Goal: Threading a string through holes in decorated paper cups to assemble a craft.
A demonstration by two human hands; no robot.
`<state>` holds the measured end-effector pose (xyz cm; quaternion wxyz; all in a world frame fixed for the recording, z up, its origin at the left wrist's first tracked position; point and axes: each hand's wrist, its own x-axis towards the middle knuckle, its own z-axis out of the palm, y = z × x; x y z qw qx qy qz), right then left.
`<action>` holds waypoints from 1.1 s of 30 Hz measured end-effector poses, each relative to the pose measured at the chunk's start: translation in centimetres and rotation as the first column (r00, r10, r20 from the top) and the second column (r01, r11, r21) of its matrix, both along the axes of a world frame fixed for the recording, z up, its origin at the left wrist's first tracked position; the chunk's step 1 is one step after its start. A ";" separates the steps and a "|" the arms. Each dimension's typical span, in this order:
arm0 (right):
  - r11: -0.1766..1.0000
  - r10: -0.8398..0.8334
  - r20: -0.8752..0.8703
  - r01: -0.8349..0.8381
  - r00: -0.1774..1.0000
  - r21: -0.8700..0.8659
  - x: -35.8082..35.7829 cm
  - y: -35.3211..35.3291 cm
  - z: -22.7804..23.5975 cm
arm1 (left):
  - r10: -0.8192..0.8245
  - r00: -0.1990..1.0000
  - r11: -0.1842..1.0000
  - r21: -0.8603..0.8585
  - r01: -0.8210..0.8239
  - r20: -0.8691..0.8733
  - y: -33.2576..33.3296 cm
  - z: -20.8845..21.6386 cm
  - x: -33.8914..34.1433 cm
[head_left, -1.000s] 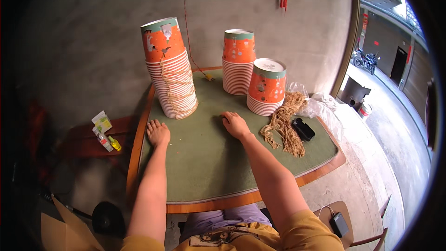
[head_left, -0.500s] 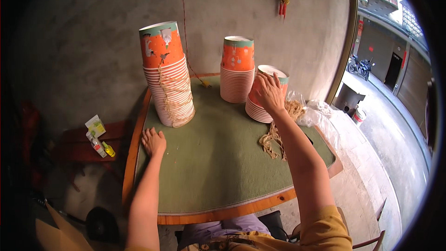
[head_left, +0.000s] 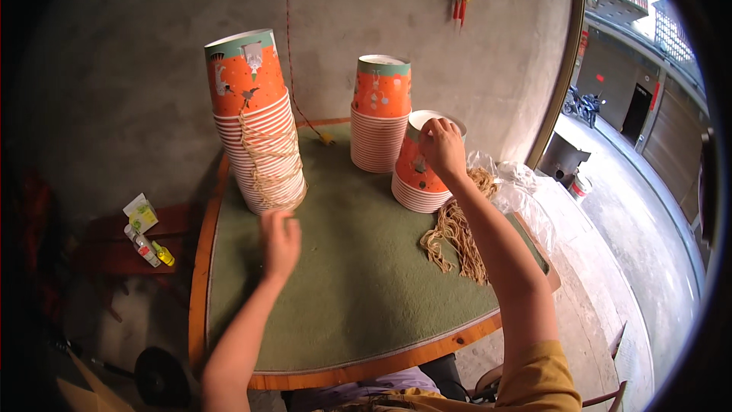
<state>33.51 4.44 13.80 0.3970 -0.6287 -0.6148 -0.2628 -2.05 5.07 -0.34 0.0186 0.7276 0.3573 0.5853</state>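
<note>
My right hand (head_left: 444,151) is closed at the top edge of a short stack of orange and green paper buckets (head_left: 418,172), its fingers curled over the rim of the upturned base. My left hand (head_left: 280,246), loosely bent and slightly blurred, is raised over the table with nothing visible in it. It is just in front of a tall, leaning stack of the same buckets (head_left: 248,80), wound with tan twine (head_left: 267,156). A third stack (head_left: 381,99), upside down too, stands at the back. Loose tan strands (head_left: 457,240) lie beside the short stack, partly behind my right forearm.
The stacks stand on a green-topped table (head_left: 343,282) with a wooden edge. Clear plastic bags (head_left: 522,191) lie at its right side. A yellow plug (head_left: 326,138) hangs on a cord at the back. Bottles (head_left: 145,250) stand on a red bench to the left.
My left hand has lifted from the table's left side and moved right. My right hand's fingers have curled in over the short stack's top edge. The whole view has shifted slightly.
</note>
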 end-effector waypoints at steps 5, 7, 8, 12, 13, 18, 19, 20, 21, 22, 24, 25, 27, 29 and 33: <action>1.000 0.007 -0.113 -0.005 0.994 0.016 -0.3 0.0 0.0 | -0.374 0.924 0.915 -0.193 0.355 -0.075 0.0 0.3 14.6; 0.995 0.073 -0.088 -0.067 0.993 0.074 -1.0 0.3 -0.1 | -0.380 0.925 0.916 -0.132 0.378 0.007 1.6 -0.4 19.3; 0.993 0.094 -0.089 -0.086 0.992 0.084 -1.3 0.2 0.1 | -0.394 0.918 0.916 -0.058 0.396 0.043 2.5 -0.7 21.2; 0.985 0.160 -0.095 -0.154 0.982 0.074 -0.4 -1.0 0.2 | -0.466 0.862 0.851 -0.166 0.499 0.199 2.0 -0.2 24.4; 0.986 0.167 -0.126 -0.162 0.978 0.051 -0.4 -1.2 0.3 | -0.440 0.877 0.875 -0.129 0.467 0.194 2.2 -0.7 24.5; 0.972 0.232 -0.164 -0.224 0.959 0.063 0.3 -1.2 0.6 | -0.437 0.885 0.870 -0.175 0.461 0.160 2.6 -0.3 24.5; 0.972 0.233 -0.168 -0.226 0.958 0.062 0.3 -1.1 0.6 | -0.427 0.885 0.868 -0.190 0.459 0.187 2.5 -0.3 24.5; 0.971 0.240 -0.173 -0.236 0.955 0.043 0.3 -1.1 0.6 | -0.417 0.883 0.865 -0.205 0.458 0.214 2.5 -0.3 24.5; 0.968 0.250 -0.179 -0.250 0.952 0.025 0.1 -1.1 0.7 | -0.413 0.886 0.867 -0.206 0.453 0.211 2.5 -0.3 24.5; 0.967 0.255 -0.181 -0.254 0.950 0.027 -0.1 -1.2 0.8 | -0.394 0.890 0.865 -0.233 0.444 0.231 2.5 -0.3 24.6; 0.963 0.271 -0.157 -0.268 0.950 0.042 -0.5 -1.7 1.0 | -0.372 0.894 0.863 -0.261 0.432 0.250 2.4 -0.1 24.4; 0.962 0.273 -0.159 -0.269 0.949 0.042 -0.5 -1.7 1.1 | -0.393 0.885 0.852 -0.263 0.453 0.249 2.5 0.1 24.4; 0.961 0.274 -0.124 -0.267 0.954 0.067 -0.5 -1.9 1.3 | -0.415 0.875 0.840 -0.265 0.474 0.250 2.4 0.3 24.3; 0.954 0.290 -0.097 -0.280 0.952 0.104 0.3 -1.6 1.0 | -0.410 0.891 0.843 -0.291 0.452 0.197 2.3 0.5 24.4; 0.951 0.264 -0.041 -0.254 0.964 0.175 1.1 -2.3 2.9 | -0.377 0.913 0.852 -0.327 0.408 0.159 2.4 -0.1 24.5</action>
